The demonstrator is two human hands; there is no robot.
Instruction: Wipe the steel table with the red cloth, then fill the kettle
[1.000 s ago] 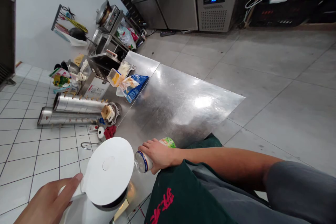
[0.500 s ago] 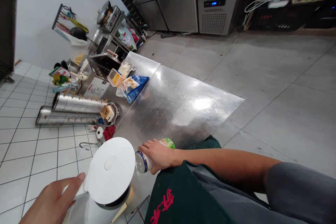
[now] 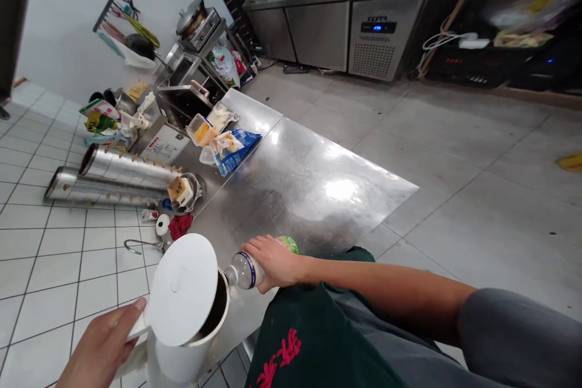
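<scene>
At the lower left, my left hand (image 3: 103, 338) is closed on the handle of a white kettle (image 3: 177, 365), thumb by the lid hinge. The kettle's round white lid (image 3: 184, 291) stands tilted up, and part of the dark inside shows under it. My right hand (image 3: 276, 262) wraps round a clear plastic bottle (image 3: 244, 270) with a blue band and a green printed end. The bottle lies nearly level, its neck at the kettle's rim. Whether liquid is flowing I cannot tell.
A steel worktop (image 3: 313, 194) stretches ahead, with a blue food bag (image 3: 239, 148) and plastic tubs at its far left. Against the tiled wall lie two metal cylinders (image 3: 131, 170), a red cloth (image 3: 180, 226) and a metal hook (image 3: 143, 245). A steel fridge counter (image 3: 318, 33) stands across the floor.
The kettle's lid has swung further up, uncovering more of the opening. The bottle's neck now meets the rim at that opening. The camera view has shifted slightly.
</scene>
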